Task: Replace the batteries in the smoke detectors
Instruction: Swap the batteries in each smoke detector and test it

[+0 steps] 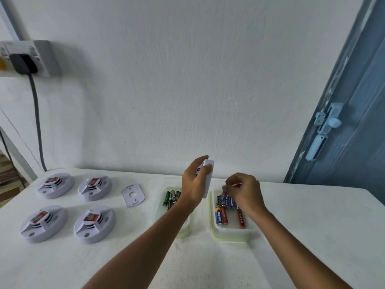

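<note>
My left hand (194, 182) holds a white rectangular detector (208, 178) upright above the table, between the two trays. My right hand (244, 190) hovers over the right tray (233, 234), fingers pinched on a blue battery (224, 193) at the top of a pile of blue and red batteries (223, 213). The left tray (183, 232) holds green and dark batteries (171, 197), partly hidden by my left forearm. A white back cover plate (133, 195) lies flat to the left of the trays.
Several round white smoke detectors (94, 223) lie in two rows on the left of the white table (312, 226). A wall socket with a black plug (23, 63) and hanging cable is at the left. A blue door (354, 122) stands at the right.
</note>
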`<state>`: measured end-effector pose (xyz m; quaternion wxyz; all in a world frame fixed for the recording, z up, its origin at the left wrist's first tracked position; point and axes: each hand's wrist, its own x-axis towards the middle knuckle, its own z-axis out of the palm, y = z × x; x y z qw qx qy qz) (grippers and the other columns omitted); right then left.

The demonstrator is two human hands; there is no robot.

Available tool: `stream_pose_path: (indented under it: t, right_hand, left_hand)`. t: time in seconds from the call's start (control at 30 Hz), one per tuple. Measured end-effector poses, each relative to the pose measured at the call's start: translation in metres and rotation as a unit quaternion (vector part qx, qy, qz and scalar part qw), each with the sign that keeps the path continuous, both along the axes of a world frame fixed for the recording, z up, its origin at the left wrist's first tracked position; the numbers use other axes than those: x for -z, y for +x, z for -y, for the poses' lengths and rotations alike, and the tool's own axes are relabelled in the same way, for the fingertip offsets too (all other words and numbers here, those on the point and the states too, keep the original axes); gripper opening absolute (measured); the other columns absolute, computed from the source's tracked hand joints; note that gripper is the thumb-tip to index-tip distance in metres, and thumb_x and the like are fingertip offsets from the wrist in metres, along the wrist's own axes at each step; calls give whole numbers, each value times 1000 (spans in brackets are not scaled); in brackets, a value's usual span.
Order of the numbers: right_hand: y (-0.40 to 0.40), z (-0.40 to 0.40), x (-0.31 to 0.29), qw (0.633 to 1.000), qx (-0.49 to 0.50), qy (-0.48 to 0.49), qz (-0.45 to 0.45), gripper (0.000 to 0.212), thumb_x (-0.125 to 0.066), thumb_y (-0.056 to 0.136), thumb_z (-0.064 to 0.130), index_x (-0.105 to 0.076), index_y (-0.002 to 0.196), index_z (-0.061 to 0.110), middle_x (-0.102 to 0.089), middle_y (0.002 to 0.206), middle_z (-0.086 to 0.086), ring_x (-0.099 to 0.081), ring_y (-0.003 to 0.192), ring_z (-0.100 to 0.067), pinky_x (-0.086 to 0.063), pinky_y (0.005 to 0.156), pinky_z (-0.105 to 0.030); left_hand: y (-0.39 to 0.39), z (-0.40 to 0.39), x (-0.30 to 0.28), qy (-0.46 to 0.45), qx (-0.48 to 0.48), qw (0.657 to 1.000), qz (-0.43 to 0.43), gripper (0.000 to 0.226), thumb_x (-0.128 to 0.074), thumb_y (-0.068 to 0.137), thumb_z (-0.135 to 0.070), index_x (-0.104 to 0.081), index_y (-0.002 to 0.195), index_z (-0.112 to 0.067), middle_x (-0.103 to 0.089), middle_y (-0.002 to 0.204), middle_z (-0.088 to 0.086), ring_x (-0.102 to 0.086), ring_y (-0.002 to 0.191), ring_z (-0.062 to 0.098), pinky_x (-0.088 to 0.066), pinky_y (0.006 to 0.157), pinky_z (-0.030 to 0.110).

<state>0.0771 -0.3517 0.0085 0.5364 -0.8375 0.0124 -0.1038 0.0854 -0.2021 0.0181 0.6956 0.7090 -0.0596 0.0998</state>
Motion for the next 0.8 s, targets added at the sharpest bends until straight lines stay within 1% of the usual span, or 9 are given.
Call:
stream_pose_path:
  t: [0.1,0.17,0.23,0.33,0.47,0.53,0.6,0.7,0.8]
  right_hand:
    - [8,4,14,960,-68,-258,-83,14,-71,80,8,-65,71,17,-66,82,-2,-64,77,-17,-47,64,-22]
    - [13,0,23,930,-71,-341,-117,11,-67,82,10,-64,73,16,-66,88,-3,-65,80,-19,-50,66,-25]
    - [16,-5,29,917,-67,-371,-128,7,-63,84,11,-66,78,13,-67,90,-5,-66,80,-21,-53,69,-28]
    - [19,-5,31,927,-69,-340,-144,9,-60,84,6,-68,83,10,-67,89,-6,-66,82,-21,-53,69,-29]
    - [19,2,25,949,-72,-277,-129,15,-57,84,2,-68,88,12,-61,91,-1,-61,80,-18,-48,66,-24]
    - [16,2,18,962,-78,-232,-123,16,-56,86,2,-67,88,14,-61,84,-2,-61,73,-19,-51,65,-26]
    - [11,-2,9,985,-65,-146,-61,15,-59,88,4,-67,89,17,-65,85,0,-63,74,-15,-56,71,-30]
    - [0,-14,-9,995,-75,-51,49,14,-70,86,15,-69,98,20,-67,97,12,-62,90,1,-51,74,-17]
    - [-7,-26,-16,991,-106,-38,65,24,-76,79,23,-69,102,22,-66,104,14,-60,100,3,-54,77,-17]
  left_hand:
    - [5,-7,4,-14,7,999,-44,46,-48,78,-45,-62,113,-20,-63,105,-2,-60,95,15,-47,74,23]
    - [7,-9,6,-31,24,997,-69,40,-49,78,-44,-63,101,-15,-61,93,3,-57,88,21,-46,73,32]
    - [10,-11,3,-104,38,984,-139,37,-51,75,-44,-64,96,-17,-59,92,9,-57,89,25,-47,76,38]
    - [15,-18,5,-243,88,942,-215,34,-48,86,-41,-60,95,-10,-58,91,14,-56,85,27,-45,81,40]
    - [17,-27,10,-336,142,898,-246,37,-41,89,-41,-61,95,-10,-59,93,14,-54,89,30,-41,89,48]
    - [18,-30,11,-353,147,889,-253,37,-42,88,-42,-62,95,-12,-60,93,13,-54,89,30,-42,89,48]
    - [16,-30,10,-356,153,886,-254,37,-43,87,-43,-62,95,-12,-60,93,13,-54,89,30,-43,88,48]
    - [13,-30,8,-346,165,891,-242,43,-46,81,-44,-60,102,-10,-59,97,16,-55,93,31,-44,87,47]
    - [12,-28,7,-322,172,902,-232,50,-48,76,-47,-58,104,-7,-59,94,16,-57,88,28,-45,85,44]
